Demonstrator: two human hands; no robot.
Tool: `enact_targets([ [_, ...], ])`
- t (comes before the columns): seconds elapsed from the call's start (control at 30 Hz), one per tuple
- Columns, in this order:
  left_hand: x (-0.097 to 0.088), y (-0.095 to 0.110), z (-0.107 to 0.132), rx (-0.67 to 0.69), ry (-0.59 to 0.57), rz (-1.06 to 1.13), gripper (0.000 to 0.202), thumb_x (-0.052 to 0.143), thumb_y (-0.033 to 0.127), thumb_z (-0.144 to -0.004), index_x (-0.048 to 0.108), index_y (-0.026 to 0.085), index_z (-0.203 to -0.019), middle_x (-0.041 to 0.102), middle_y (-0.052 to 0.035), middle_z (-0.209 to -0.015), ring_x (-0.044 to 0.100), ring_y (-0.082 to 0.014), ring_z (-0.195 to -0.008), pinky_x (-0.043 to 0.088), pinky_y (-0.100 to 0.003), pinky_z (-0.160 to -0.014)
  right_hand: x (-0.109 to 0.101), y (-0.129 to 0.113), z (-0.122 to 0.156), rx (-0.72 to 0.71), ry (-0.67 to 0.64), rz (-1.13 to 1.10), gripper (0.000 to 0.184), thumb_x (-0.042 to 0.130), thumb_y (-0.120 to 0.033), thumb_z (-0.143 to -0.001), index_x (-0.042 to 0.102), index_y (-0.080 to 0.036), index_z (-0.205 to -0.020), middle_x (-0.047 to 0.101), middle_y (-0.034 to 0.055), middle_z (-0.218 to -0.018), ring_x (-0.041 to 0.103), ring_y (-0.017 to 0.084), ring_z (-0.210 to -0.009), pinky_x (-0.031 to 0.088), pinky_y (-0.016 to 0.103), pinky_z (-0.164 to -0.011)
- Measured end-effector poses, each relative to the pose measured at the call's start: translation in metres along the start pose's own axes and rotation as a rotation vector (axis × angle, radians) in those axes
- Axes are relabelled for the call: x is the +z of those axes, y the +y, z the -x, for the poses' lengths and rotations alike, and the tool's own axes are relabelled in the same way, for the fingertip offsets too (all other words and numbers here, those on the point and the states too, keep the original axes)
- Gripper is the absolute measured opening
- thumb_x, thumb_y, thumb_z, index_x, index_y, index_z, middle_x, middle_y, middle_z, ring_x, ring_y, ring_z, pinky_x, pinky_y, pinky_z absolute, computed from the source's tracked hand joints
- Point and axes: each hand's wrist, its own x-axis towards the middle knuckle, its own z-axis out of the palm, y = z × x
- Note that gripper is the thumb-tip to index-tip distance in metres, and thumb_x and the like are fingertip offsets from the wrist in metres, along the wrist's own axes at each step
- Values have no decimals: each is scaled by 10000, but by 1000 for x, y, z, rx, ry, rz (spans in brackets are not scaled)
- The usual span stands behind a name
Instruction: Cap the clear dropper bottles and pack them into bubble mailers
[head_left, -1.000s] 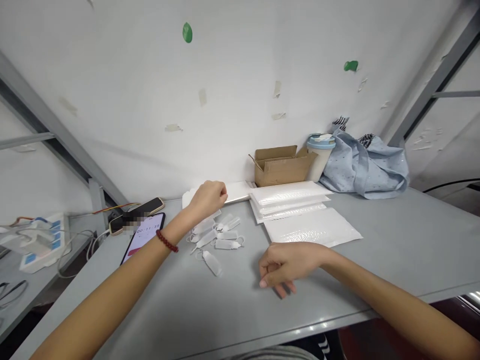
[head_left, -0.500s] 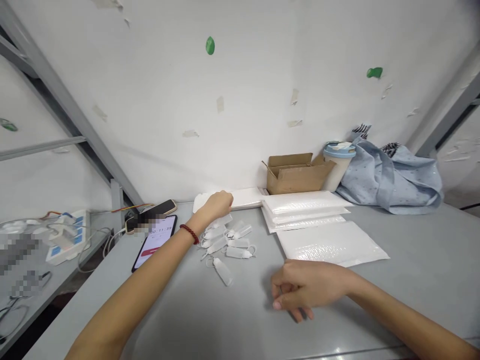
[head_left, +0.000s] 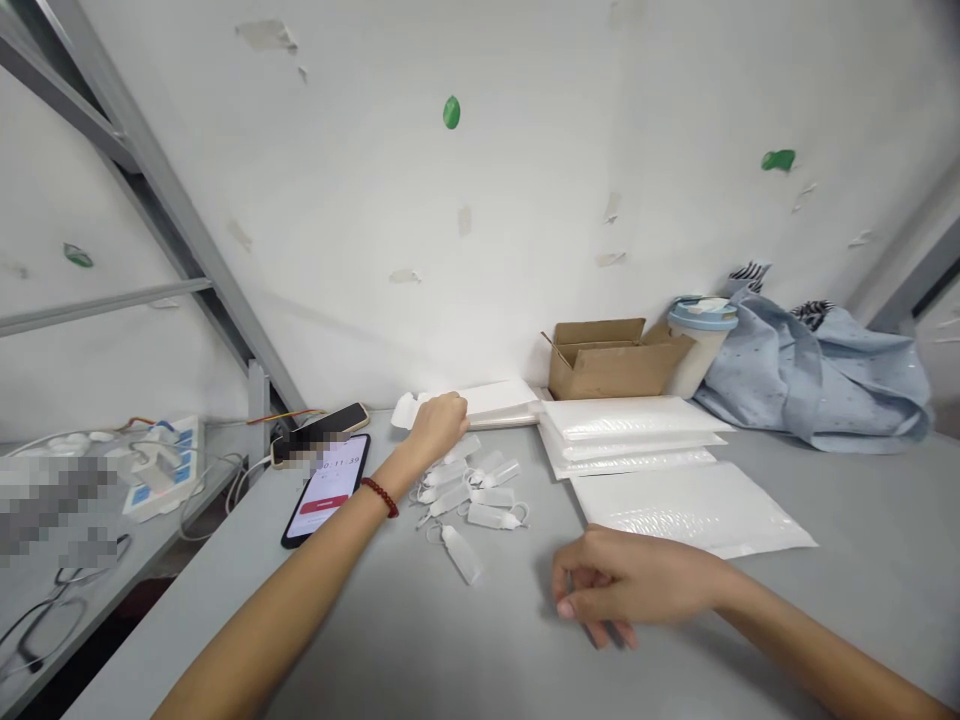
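At the back of the grey table, my left hand (head_left: pixel 441 425), with a dark red beaded bracelet (head_left: pixel 381 497) on its wrist, is closed on a white sheet (head_left: pixel 491 396). That sheet looks slightly raised off a flat white stack (head_left: pixel 514 417); the fingertips are hidden. Several translucent plastic squeeze bottles (head_left: pixel 491 515) with looped caps lie in a loose pile just in front of this hand. My right hand (head_left: pixel 637 580) hovers over the table, fingers loosely curled and apart, with nothing visible in it. Close behind it lies a white bubble mailer (head_left: pixel 690 510).
More bubble mailers (head_left: pixel 634 418) are stacked before an open cardboard box (head_left: pixel 615 372). Beside that stand a lidded cup (head_left: pixel 701 345) and a light blue bag (head_left: pixel 817 370). Two phones, one showing a timer (head_left: pixel 326 490), and a power strip (head_left: pixel 169 470) with cables are at left.
The view has shifted slightly, moving everything a little right. The white sheet under my left hand has lifted somewhat from the stack. My right hand keeps about the same pose.
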Motion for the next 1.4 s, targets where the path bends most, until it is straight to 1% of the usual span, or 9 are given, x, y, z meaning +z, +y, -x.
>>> enact_targets([
  [0.23, 13, -4, -14, 68, -53, 117, 297, 535, 292, -898, 539, 153, -1160, 571, -90, -1158, 594, -210, -967, 513, -409, -810, 1, 2, -1, -1, 1, 14, 159, 497, -268, -855, 582, -135, -876, 581, -23, -614, 476, 48, -414, 378, 164, -455],
  [0.43, 13, -15, -22, 119, -91, 168, 296, 536, 292, -897, 541, 150, -1157, 574, -89, -1151, 596, -209, -960, 516, -406, -803, 1, -1, 1, -14, 4, 27, 165, 504, -270, -852, 591, -135, -894, 585, -22, -626, 478, 46, -418, 389, 167, -465],
  [0.6, 10, -15, -18, 173, -52, 130, 284, 540, 300, -894, 555, 149, -1135, 577, -88, -1149, 589, -214, -981, 504, -417, -825, 1, -1, 1, -30, 8, 27, 161, 509, -274, -851, 590, -140, -889, 581, -25, -625, 473, 43, -415, 394, 164, -462],
  [0.9, 12, -12, -20, 180, 29, 22, 298, 538, 293, -896, 541, 151, -1158, 571, -90, -1157, 593, -211, -971, 512, -412, -812, 0, -1, 0, -37, 3, 41, 183, 513, -293, -853, 596, -143, -917, 585, -23, -639, 485, 46, -428, 399, 165, -466],
  [1.07, 5, 0, -13, 178, 142, -84, 272, 538, 288, -897, 554, 144, -1128, 590, -80, -1112, 603, -197, -935, 519, -395, -790, 0, 0, 0, -33, 0, 39, 195, 518, -289, -850, 606, -136, -932, 581, -23, -633, 483, 47, -422, 400, 169, -461],
  [1.17, -3, 1, -8, 171, 265, -135, 152, 488, 174, -903, 609, 96, -952, 638, -101, -940, 613, -220, -882, 520, -375, -733, -1, -2, 1, -51, 36, 25, 195, 517, -285, -851, 611, -133, -928, 595, -15, -650, 484, 49, -439, 388, 168, -462],
  [1.23, -10, -5, -3, 162, 367, -154, 183, 437, 107, -891, 613, 85, -850, 644, -137, -853, 614, -258, -863, 514, -377, -697, -1, -5, 3, -78, 87, 11, 195, 515, -284, -853, 613, -134, -931, 609, -4, -675, 500, 57, -473, 388, 171, -473],
  [1.33, -20, -16, 12, 158, 524, -159, 224, 390, 109, -897, 605, 94, -836, 646, -159, -833, 616, -280, -861, 511, -386, -689, -2, -9, 5, -136, 266, 28, 201, 505, -297, -867, 611, -152, -958, 620, 7, -702, 553, 97, -587, 430, 201, -552],
  [1.4, -22, -21, 29, 189, 605, -152, 227, 381, 122, -906, 604, 105, -866, 659, -154, -867, 623, -269, -884, 515, -389, -726, -5, -10, 6, -172, 488, 80, 225, 471, -325, -890, 592, -176, -1007, 634, 28, -780, 585, 136, -702, 456, 237, -623],
])
